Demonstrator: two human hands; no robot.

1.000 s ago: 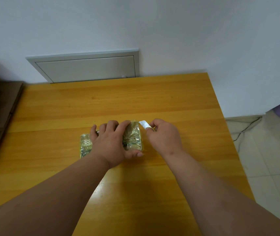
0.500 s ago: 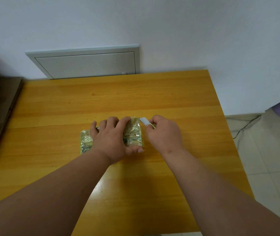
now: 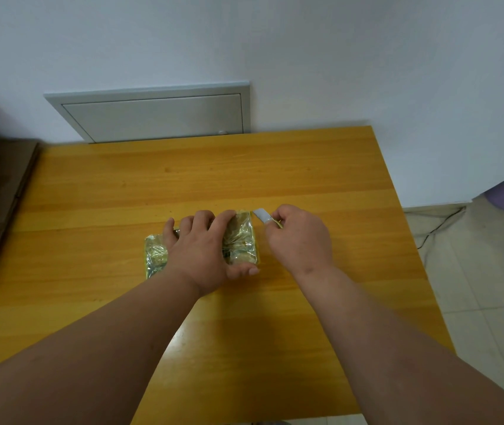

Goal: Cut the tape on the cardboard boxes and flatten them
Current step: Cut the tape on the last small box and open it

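A small box (image 3: pixel 240 240) wrapped in shiny tape is pressed down on the surface (image 3: pixel 275 167) by the left hand (image 3: pixel 204 250), fingers spread flat. A knife (image 3: pixel 262 215) is gripped in the right hand (image 3: pixel 298 237), blade beside the box.

The table (image 3: pixel 244 167) is of wood with a yellow-orange varnish – smooth and a little glossy, with the grain showing. The small box (image 3: pixel 240 237) is wrapped in clear tape or film, shiny and wrinkled. The blade (image 3: pixel 261 215) looks like pale matt metal. The wall panel (image 3: pixel 152 116) is grey, smooth and matt – the wall (image 3: pixel 367 56) too.
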